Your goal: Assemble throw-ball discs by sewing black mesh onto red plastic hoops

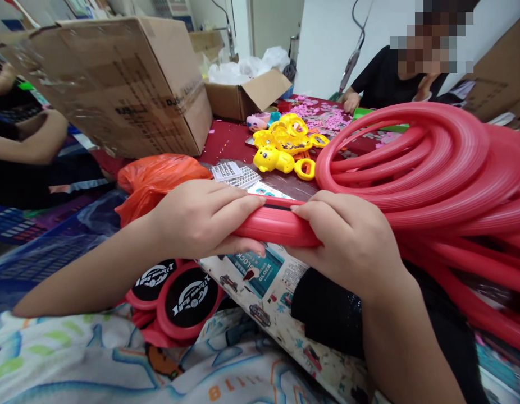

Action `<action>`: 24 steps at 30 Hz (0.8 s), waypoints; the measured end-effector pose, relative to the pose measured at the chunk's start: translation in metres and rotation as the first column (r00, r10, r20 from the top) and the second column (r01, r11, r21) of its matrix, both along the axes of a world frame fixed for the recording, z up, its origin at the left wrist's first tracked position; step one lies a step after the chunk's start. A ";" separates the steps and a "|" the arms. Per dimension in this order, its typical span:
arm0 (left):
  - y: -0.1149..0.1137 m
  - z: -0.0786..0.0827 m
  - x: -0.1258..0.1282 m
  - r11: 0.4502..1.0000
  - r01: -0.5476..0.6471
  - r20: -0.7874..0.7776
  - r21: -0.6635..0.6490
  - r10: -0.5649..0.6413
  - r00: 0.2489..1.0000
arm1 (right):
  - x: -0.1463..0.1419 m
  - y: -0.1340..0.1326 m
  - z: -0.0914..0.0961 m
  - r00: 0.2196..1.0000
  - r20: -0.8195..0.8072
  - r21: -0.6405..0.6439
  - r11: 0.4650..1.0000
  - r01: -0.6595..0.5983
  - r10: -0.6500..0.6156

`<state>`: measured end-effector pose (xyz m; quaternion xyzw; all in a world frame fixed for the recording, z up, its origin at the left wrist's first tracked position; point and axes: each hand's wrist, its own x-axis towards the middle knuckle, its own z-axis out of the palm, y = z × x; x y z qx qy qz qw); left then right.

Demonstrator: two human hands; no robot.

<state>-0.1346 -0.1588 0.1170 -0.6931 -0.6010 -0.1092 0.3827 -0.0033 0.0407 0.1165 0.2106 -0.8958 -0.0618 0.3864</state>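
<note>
Both of my hands grip the rim of one red plastic ring (277, 225) held flat in front of me. My left hand (201, 219) is wrapped over its left part, fingers closed on top and thumb beneath. My right hand (348, 241) clamps the rim just to the right, fingers curled over it. Black fabric (331, 314) hangs under my right wrist. A big pile of the same red rings (432, 163) lies right of my hands. Finished red discs with black printed centres (188, 300) rest on my lap below my left forearm.
A large cardboard box (125, 84) stands at the back left, an orange plastic bag (154, 179) before it. Yellow toy pieces (285, 148) lie on the red table (226, 140). A printed carton (264, 280) lies beneath my hands. One person sits far right (386, 78), another's arm at left (28, 140).
</note>
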 end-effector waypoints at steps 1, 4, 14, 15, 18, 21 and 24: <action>0.000 -0.002 0.000 1.000 0.000 0.020 0.008 0.000 1.000 | 0.000 -0.001 0.000 1.000 0.003 -0.003 1.000 0.004 -0.004; 0.000 -0.008 0.000 0.999 0.010 0.057 0.042 -0.012 0.998 | 0.002 -0.005 0.001 0.999 -0.005 0.028 0.999 0.044 -0.044; -0.015 -0.013 -0.010 0.990 -0.030 0.045 0.135 0.024 0.999 | 0.008 0.020 0.010 0.968 0.251 -0.104 0.995 0.011 0.015; -0.018 -0.017 -0.012 0.988 -0.034 0.055 0.149 0.026 0.998 | 0.008 0.024 0.009 0.959 0.281 -0.134 0.991 -0.009 0.047; -0.027 -0.030 -0.019 0.982 -0.025 0.099 0.189 0.006 0.995 | 0.005 0.029 0.006 0.954 0.269 -0.127 0.987 -0.100 0.131; -0.031 -0.034 -0.022 0.983 -0.013 0.151 0.180 -0.014 0.988 | 0.002 0.024 0.002 0.975 0.188 -0.046 0.993 -0.112 0.119; -0.028 -0.023 -0.014 0.996 -0.039 0.175 0.081 0.025 0.984 | -0.001 0.015 -0.002 0.981 0.169 -0.031 0.996 -0.087 0.091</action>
